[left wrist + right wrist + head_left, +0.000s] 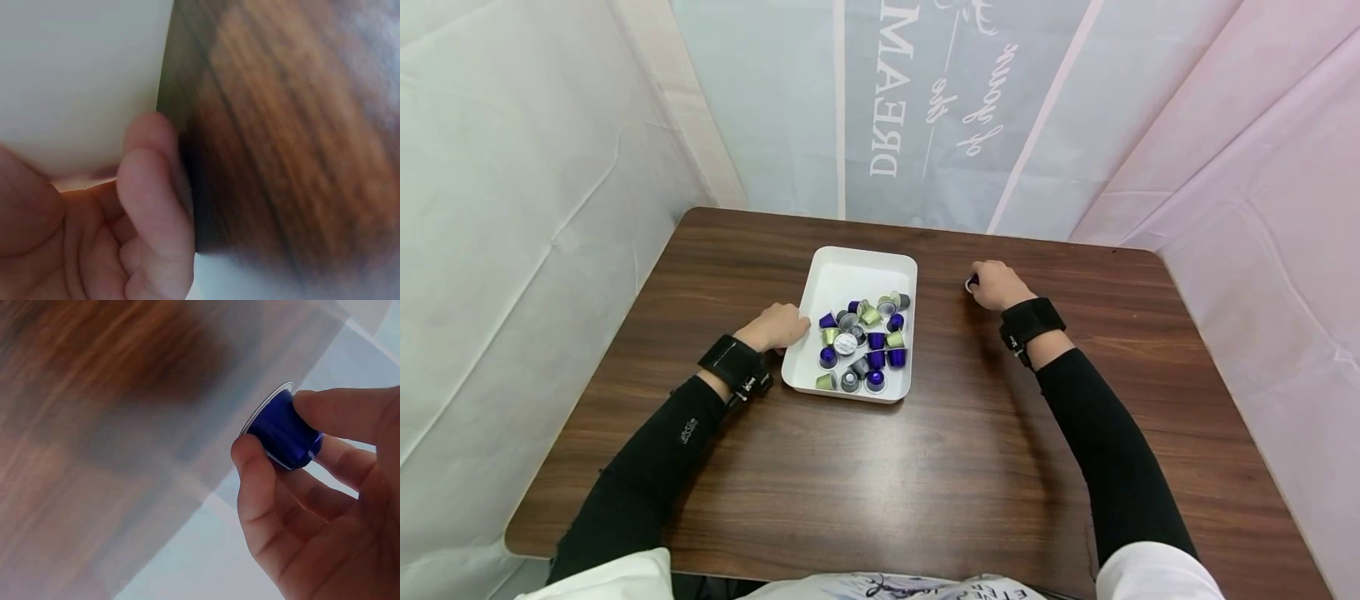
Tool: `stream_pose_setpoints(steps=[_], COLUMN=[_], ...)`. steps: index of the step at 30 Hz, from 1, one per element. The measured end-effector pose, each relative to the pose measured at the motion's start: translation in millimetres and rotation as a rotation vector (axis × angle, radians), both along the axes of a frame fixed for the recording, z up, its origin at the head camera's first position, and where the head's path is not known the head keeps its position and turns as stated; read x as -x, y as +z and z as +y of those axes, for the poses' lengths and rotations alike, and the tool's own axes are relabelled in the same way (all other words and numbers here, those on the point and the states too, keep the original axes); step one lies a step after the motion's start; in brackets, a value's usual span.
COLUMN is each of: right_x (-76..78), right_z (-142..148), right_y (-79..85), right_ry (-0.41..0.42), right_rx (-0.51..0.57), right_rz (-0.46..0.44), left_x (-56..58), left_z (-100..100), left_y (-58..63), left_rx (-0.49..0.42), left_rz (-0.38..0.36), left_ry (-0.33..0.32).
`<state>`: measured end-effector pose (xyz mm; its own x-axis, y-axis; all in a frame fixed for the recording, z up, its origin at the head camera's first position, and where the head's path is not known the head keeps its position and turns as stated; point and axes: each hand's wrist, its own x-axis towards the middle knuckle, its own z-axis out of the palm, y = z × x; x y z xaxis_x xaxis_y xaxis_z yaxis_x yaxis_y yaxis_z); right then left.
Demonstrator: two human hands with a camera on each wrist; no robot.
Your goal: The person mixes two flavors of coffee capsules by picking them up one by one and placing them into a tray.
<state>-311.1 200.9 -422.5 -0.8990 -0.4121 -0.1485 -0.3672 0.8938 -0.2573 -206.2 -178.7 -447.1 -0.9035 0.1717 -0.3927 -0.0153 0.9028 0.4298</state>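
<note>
My right hand point(998, 286) pinches a dark blue coffee capsule point(284, 430) between thumb and fingers, over the table to the right of the tray. The capsule's silver rim faces away from the palm. At the left side of the white tray point(850, 260), my left hand point(781, 326) grips the wall; in the left wrist view its curled fingers point(153, 194) press on the tray's white surface. Inside the tray lie several blue, green and grey capsules, among them a blue one point(897, 357) and a pale green one point(826, 382), mostly toward the near half.
A brown wooden table point(955, 467) carries the tray left of its middle. Behind it hangs a pale blue cloth point(775, 108) with mirrored lettering. White and pinkish sheets point(1262, 208) stand along both sides.
</note>
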Motion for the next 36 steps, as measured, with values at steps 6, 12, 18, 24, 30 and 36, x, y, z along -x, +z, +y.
stream_pose_setpoints(steps=[6,12,18,24,30,36], right_x=[-13.3,-24.3,-33.5,-43.1,-60.1,-77.6], right_z=[-10.2,-20.3,-25.5,-30.9,-41.1,-61.1], right_y=[12.5,23.0,31.2,37.9,44.0,43.3], right_ry=[0.043,0.091,0.109,0.155,0.231,0.291], right_rx=[0.027,0.050,0.088,0.118,0.159,0.164], right_rz=[0.040,0.061,0.085,0.108,0.111,0.102], left_x=[0.7,1.3,1.2,0.6,-0.5,-1.4], left_z=[-0.4,-1.3,-1.4,0.7,1.2,0.5], left_y=[0.4,-0.8,-0.9,-0.1,0.3,1.8], left_rx=[0.005,0.007,-0.004,-0.006,-0.014,-0.020], left_rz=[-0.006,-0.005,0.000,-0.007,-0.013,0.002], left_ry=[-0.004,0.002,0.007,0.016,0.013,0.012])
